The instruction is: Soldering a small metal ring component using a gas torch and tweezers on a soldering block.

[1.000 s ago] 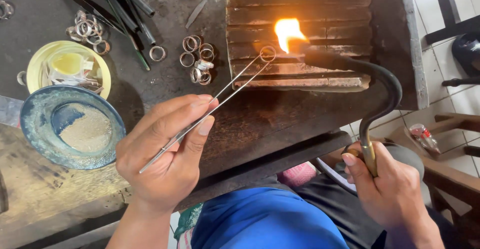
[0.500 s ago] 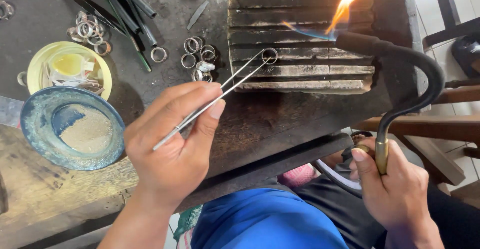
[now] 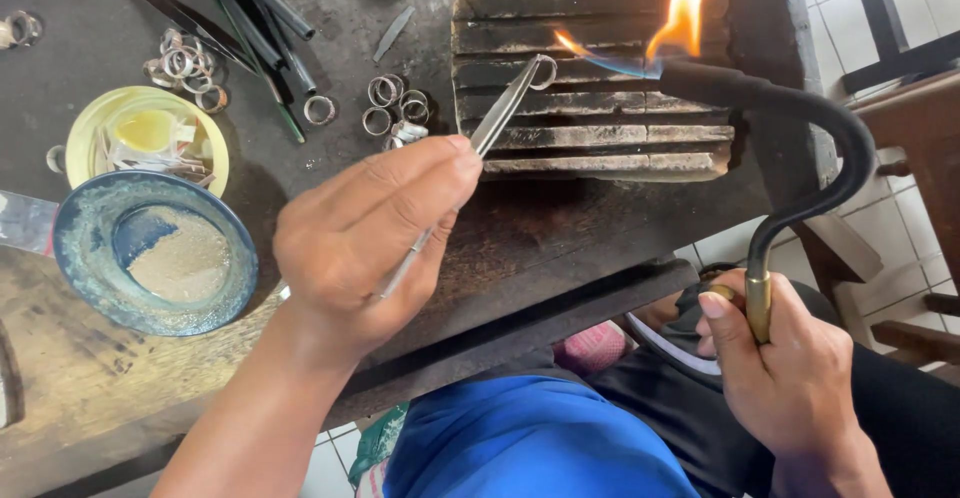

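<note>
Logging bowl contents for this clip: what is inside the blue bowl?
The blue bowl holds a pale, sandy-looking layer across its bottom, with a bare blue patch at its upper left. Nothing covers it; what the material is cannot be told.

Two bare hands, left hand (image 3: 365,243) and right hand (image 3: 785,373), one pair of long steel tweezers (image 3: 490,133), one small metal ring (image 3: 543,71) in their tips, one curved black torch (image 3: 830,148) burned, one grooved charred block (image 3: 590,88), two round dishes, blue glazed bowl (image 3: 80,258) and yellow saucer (image 3: 215,148), loose metal rings (image 3: 392,108) too clustered to count

Shiny metal tweezers (image 3: 500,118), scorched rough block (image 3: 600,108)
</note>
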